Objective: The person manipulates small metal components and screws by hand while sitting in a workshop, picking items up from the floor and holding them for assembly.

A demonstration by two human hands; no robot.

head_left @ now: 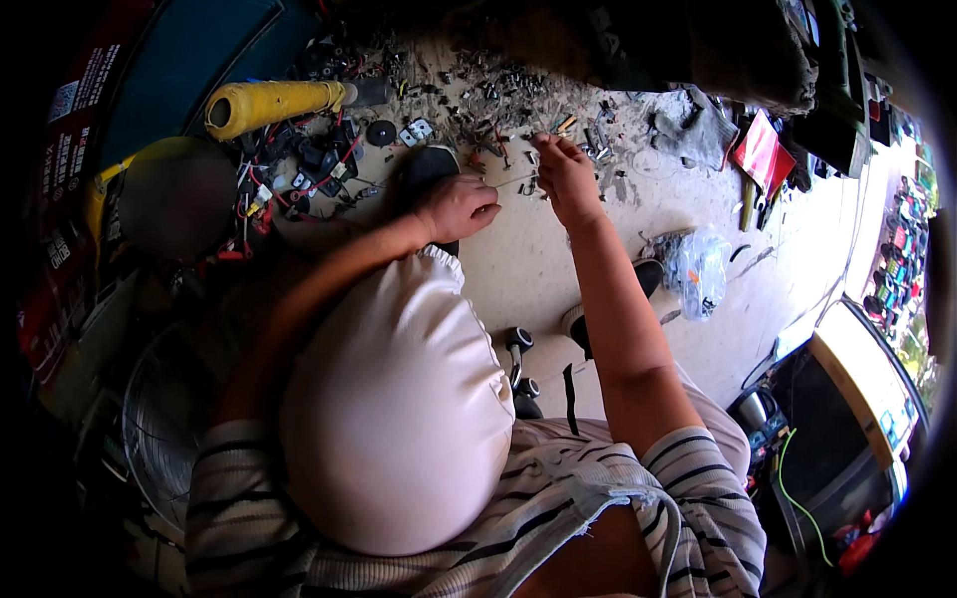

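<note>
My left hand (461,209) is closed, its fingers curled in, above a dark shoe (431,167). My right hand (568,177) is up and to the right of it, its thumb and fingers pinched together. A thin pale strand, like a wire or cord (515,181), runs across the short gap between the two hands, with an end at each. Its exact kind is too small to tell. Small loose metal and plastic parts (488,85) lie scattered on the pale floor just beyond my hands. Smooth beige fabric with a gathered edge (399,399) bulges below my left forearm.
A yellow tube (274,105) lies at the far left by tangled wires and connectors (319,164). On the right are a grey cloth (695,130), a red packet (765,149) and a clear plastic bag (698,269). A wire fan guard (159,429) stands near left. Castors (519,344) show below.
</note>
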